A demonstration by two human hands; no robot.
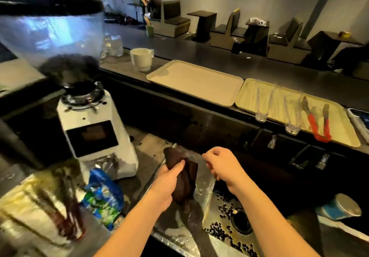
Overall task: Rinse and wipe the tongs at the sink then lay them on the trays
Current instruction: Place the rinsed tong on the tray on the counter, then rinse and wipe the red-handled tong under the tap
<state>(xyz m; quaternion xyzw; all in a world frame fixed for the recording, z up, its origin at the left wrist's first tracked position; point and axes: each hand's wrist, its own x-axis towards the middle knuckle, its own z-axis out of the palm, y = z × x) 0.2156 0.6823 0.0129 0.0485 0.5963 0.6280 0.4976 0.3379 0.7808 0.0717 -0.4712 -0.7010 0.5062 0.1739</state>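
Left hand (169, 179) grips a dark cloth (184, 179) wrapped around clear tongs (201, 175); right hand (221, 165) pinches their other end. Both are above the sink (223, 208) edge, so the tongs lie between the hands. Wiping stage, judged. Red-handled tongs (317, 121) and several clear ones already lie on the right tray (249, 93); the left tray (195, 81) is bare. This pair is not yet laid down.
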